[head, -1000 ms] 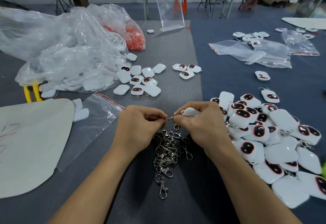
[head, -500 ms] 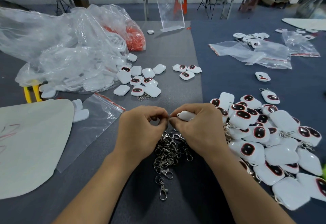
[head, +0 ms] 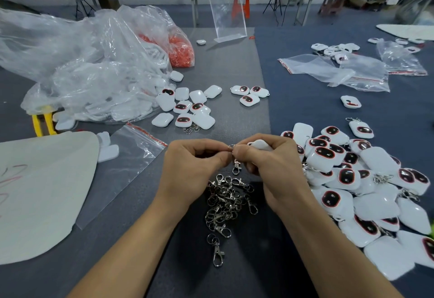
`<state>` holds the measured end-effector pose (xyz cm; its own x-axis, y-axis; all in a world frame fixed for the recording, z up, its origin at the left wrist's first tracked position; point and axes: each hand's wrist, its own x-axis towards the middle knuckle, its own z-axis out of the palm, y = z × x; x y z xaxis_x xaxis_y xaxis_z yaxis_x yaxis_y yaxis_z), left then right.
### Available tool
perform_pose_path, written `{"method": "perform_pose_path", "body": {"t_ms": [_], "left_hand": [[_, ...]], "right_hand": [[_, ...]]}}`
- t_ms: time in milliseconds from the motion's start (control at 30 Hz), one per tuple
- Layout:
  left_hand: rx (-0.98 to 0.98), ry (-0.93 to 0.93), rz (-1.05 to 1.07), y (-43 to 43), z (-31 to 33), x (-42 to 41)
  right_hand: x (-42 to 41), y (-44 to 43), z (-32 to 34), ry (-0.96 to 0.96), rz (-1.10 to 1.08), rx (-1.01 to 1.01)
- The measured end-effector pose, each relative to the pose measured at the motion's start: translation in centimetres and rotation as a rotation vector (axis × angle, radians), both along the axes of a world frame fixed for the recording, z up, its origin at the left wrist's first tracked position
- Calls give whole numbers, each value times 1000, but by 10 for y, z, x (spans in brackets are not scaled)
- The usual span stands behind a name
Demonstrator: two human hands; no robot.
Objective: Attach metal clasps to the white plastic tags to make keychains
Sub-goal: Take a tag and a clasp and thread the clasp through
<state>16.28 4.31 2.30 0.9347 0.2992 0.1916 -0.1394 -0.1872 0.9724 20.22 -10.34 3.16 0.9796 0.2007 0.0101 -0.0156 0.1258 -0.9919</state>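
Two hands, the left hand and the right hand, meet just beyond one pile of metal clasps, too tangled to count. One single clasp, pinched by the left hand, hangs between them. The right hand grips one white tag. Farther beyond the pile lies one cluster of three tags. Right of the pile sits one heap of tags, well over twenty.
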Motion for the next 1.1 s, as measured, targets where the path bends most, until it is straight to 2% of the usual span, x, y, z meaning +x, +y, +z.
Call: {"method": "perform_pose_path", "body": {"t_ms": [233, 400, 633, 833, 900, 967, 1033, 1100], "left_hand": [[-94, -39, -80, 0, 4, -2], [-217, -2, -225, 7, 11, -3], [-193, 115, -284, 13, 10, -4], [-99, 83, -202, 10, 8, -3], [23, 36, -76, 11, 5, -3], [332, -36, 139, 15, 1, -3], [670, -67, 314, 22, -3, -3], [893, -4, 322, 25, -6, -1]], "right_hand": [[-1, -2, 0, -53, 31, 2], [0, -7, 2, -50, 194, 74], [1, -11, 1, -57, 314, 53], [1, -9, -1, -109, 317, -55], [2, -8, -5, -83, 220, -164], [3, -6, -11, -39, 87, -308], [4, -5, -14, 1, 32, -317], [5, -3, -16, -17, 9, -326]]}}
